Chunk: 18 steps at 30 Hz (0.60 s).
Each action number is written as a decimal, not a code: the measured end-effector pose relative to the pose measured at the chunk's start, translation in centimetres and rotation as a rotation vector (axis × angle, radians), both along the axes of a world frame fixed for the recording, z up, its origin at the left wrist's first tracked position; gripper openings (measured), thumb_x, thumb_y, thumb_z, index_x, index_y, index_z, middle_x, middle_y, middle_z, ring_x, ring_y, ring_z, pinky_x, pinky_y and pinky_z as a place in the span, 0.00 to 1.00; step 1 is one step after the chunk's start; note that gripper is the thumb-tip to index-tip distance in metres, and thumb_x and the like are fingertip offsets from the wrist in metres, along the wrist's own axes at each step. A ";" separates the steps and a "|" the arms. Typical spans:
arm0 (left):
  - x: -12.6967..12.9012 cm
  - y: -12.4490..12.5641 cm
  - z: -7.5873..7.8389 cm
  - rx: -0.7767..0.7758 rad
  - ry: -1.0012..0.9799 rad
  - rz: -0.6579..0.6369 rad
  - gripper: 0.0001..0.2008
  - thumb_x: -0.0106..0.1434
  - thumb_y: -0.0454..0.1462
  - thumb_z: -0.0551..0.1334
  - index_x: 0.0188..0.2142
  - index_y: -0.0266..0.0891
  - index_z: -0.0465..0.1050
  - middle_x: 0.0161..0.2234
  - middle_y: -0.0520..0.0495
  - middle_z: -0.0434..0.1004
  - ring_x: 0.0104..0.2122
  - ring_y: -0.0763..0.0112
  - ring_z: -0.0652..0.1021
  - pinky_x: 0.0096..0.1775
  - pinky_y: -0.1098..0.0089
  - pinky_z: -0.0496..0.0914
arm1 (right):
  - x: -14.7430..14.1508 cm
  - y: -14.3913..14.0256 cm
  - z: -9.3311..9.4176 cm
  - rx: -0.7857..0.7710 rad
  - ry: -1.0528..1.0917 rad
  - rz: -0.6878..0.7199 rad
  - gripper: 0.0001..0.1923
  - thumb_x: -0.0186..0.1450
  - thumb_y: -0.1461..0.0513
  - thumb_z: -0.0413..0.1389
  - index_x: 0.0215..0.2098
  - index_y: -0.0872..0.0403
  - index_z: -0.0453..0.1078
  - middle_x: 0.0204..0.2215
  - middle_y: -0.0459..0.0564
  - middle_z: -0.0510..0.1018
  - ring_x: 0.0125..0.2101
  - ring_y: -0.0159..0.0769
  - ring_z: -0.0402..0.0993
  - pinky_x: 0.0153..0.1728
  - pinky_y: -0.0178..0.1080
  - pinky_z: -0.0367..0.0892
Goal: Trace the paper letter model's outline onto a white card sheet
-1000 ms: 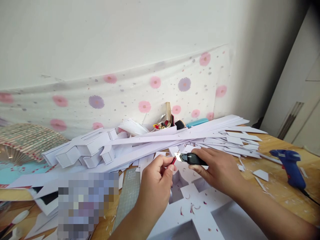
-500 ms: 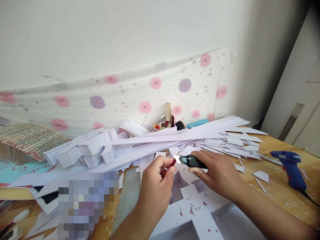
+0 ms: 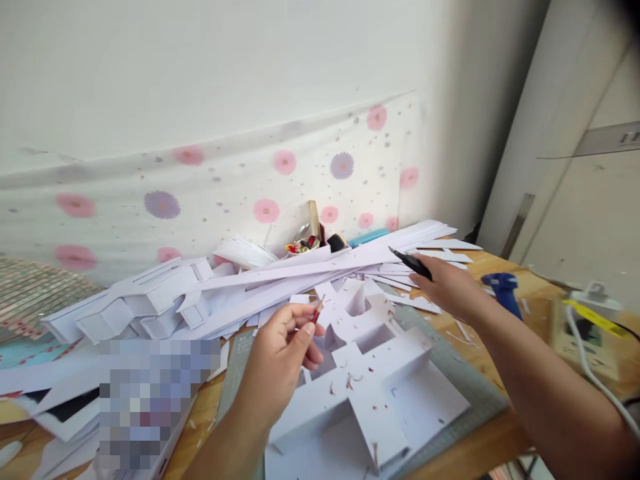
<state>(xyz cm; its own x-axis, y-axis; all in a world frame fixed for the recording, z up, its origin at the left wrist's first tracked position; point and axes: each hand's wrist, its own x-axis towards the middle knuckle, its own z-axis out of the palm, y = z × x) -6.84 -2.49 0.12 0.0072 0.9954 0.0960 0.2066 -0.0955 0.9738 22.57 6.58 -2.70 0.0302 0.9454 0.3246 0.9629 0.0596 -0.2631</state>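
Red pencil [image 3: 317, 311] sits pinched between the thumb and fingertips of the left hand [image 3: 280, 357], its sharpened tip pointing up and away from the person, raised above the near edge of the white paper model [image 3: 370, 380]. The other fingers of that hand curl loosely into the palm. Out to the right and farther back, the right hand [image 3: 445, 283] is closed around a black utility knife [image 3: 411, 262], whose tip points left toward the pile of long white paper strips [image 3: 320, 270]; the two hands are well apart.

The model (a set of open, box-like compartments in white card) lies on a grey-green cutting mat [image 3: 450, 360] on the wooden table [image 3: 200, 427], and small red and pale shavings are scattered over its top faces. Just beyond the right wrist a blue glue gun [image 3: 503, 290] rests on the table, partly hidden by the forearm. Farther right a white cable [image 3: 583, 353] runs across a flat box with a yellow label.

Behind the strips, against the flowered cloth [image 3: 225, 193] that hangs on the wall, stands a small tray of tools [image 3: 313, 243] and a turquoise object beside it. To the left lie more folded white card pieces [image 3: 130, 303], and at the far left edge a spread fan [image 3: 35, 293]. A blurred patch covers something at the lower left, so what lies there cannot be told.
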 end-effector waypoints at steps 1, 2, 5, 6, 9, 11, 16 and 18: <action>-0.1 -0.3 -0.2 -0.007 0.000 0.003 0.15 0.60 0.43 0.59 0.44 0.39 0.67 0.31 0.50 0.75 0.22 0.76 0.73 0.23 0.76 0.67 | 0.9 -0.2 -0.9 -0.027 -0.018 0.000 0.25 0.65 0.56 0.47 0.59 0.54 0.62 0.52 0.56 0.74 0.45 0.47 0.73 0.37 0.41 0.66; -0.3 -0.6 -0.3 -0.012 -0.004 0.007 0.15 0.60 0.43 0.60 0.44 0.39 0.67 0.31 0.50 0.75 0.23 0.76 0.74 0.25 0.76 0.68 | 1.7 -0.5 -1.9 -0.056 -0.034 0.005 0.26 0.64 0.58 0.48 0.59 0.56 0.62 0.52 0.57 0.74 0.46 0.47 0.73 0.39 0.40 0.66; -0.5 -1.8 -0.6 -0.004 -0.050 0.036 0.16 0.57 0.44 0.64 0.42 0.39 0.70 0.31 0.50 0.76 0.28 0.75 0.76 0.30 0.76 0.71 | 3.5 -1.3 -4.8 -0.141 -0.084 0.046 0.22 0.61 0.63 0.52 0.54 0.56 0.68 0.47 0.57 0.77 0.44 0.46 0.74 0.41 0.39 0.66; -0.5 -2.2 -0.7 0.012 -0.061 0.060 0.16 0.55 0.43 0.66 0.41 0.39 0.71 0.31 0.50 0.77 0.29 0.75 0.76 0.32 0.76 0.71 | 3.8 -1.5 -5.6 -0.159 -0.097 0.054 0.20 0.60 0.65 0.52 0.51 0.56 0.71 0.45 0.57 0.78 0.43 0.45 0.74 0.41 0.39 0.66; -0.5 -3.6 -0.7 0.063 -0.076 0.154 0.13 0.53 0.41 0.68 0.37 0.39 0.74 0.31 0.50 0.78 0.30 0.77 0.75 0.34 0.78 0.70 | 4.3 -1.8 -6.7 -0.172 -0.122 0.050 0.17 0.59 0.66 0.53 0.46 0.60 0.73 0.41 0.62 0.78 0.42 0.49 0.74 0.42 0.43 0.66; -0.5 -4.4 -0.9 0.068 -0.134 0.196 0.13 0.52 0.40 0.69 0.37 0.38 0.75 0.31 0.49 0.78 0.31 0.76 0.75 0.34 0.79 0.69 | 3.9 -2.2 -6.4 -0.123 -0.126 0.053 0.18 0.60 0.64 0.55 0.48 0.63 0.72 0.42 0.66 0.77 0.44 0.54 0.73 0.44 0.47 0.65; 0.5 -5.7 -2.0 0.048 -0.271 0.232 0.15 0.51 0.40 0.70 0.36 0.37 0.73 0.29 0.51 0.76 0.28 0.77 0.73 0.31 0.78 0.68 | -1.6 -7.1 -3.8 0.132 -0.057 0.243 0.21 0.68 0.58 0.48 0.59 0.49 0.63 0.45 0.54 0.75 0.44 0.41 0.71 0.46 0.42 0.65; 1.6 -6.1 -2.4 0.040 -0.318 0.220 0.14 0.51 0.40 0.70 0.36 0.37 0.72 0.29 0.52 0.74 0.27 0.78 0.72 0.30 0.77 0.67 | -4.8 -10.0 -3.0 0.336 0.052 0.667 0.21 0.68 0.63 0.48 0.59 0.48 0.63 0.39 0.51 0.75 0.36 0.36 0.71 0.38 0.38 0.67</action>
<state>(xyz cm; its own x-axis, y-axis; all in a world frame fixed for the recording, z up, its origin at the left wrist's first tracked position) -5.26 -8.58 -2.33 -0.2424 0.9652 0.0982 -0.0849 -0.1220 0.9889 17.81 -3.38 -5.68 -0.4920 0.6183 0.6128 0.6810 0.7119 -0.1716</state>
